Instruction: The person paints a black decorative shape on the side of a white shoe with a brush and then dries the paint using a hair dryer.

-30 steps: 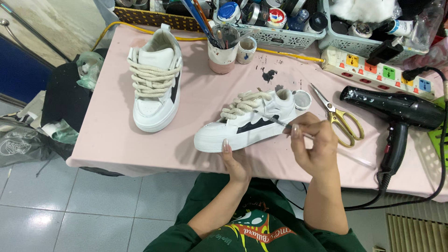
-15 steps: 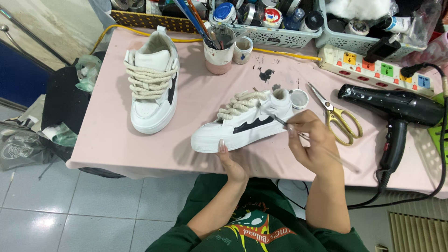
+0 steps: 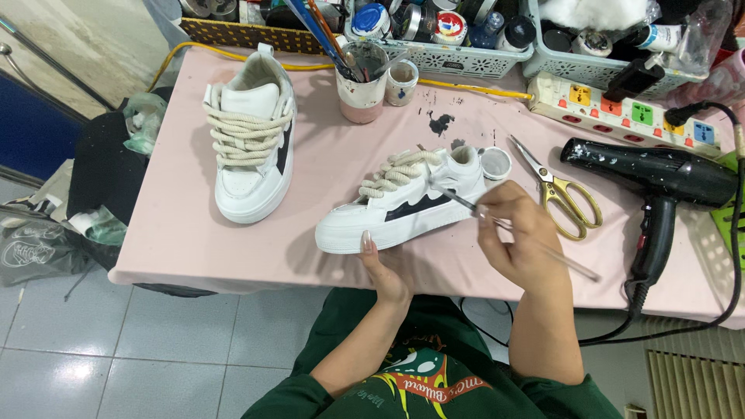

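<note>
A white sneaker (image 3: pixel 388 213) with a black side stripe and cream laces lies on its side on the pink table (image 3: pixel 194 240). My left hand (image 3: pixel 380 268) steadies it from below, thumb against the sole. My right hand (image 3: pixel 520 244) grips a thin paintbrush (image 3: pixel 466 203) whose tip touches the sneaker near the heel collar. A small open jar of white paint (image 3: pixel 495 163) stands just behind the heel.
A second white sneaker (image 3: pixel 252 147) stands upright at the left. Gold-handled scissors (image 3: pixel 563 194), a black hair dryer (image 3: pixel 660 182) and a power strip (image 3: pixel 621 112) lie to the right. A cup of brushes (image 3: pixel 361 85) and baskets of paint jars (image 3: pixel 434 31) line the far edge.
The sneaker has shifted slightly left and toward me. My right hand has brought the brush tip from beside the shoe up onto the heel area.
</note>
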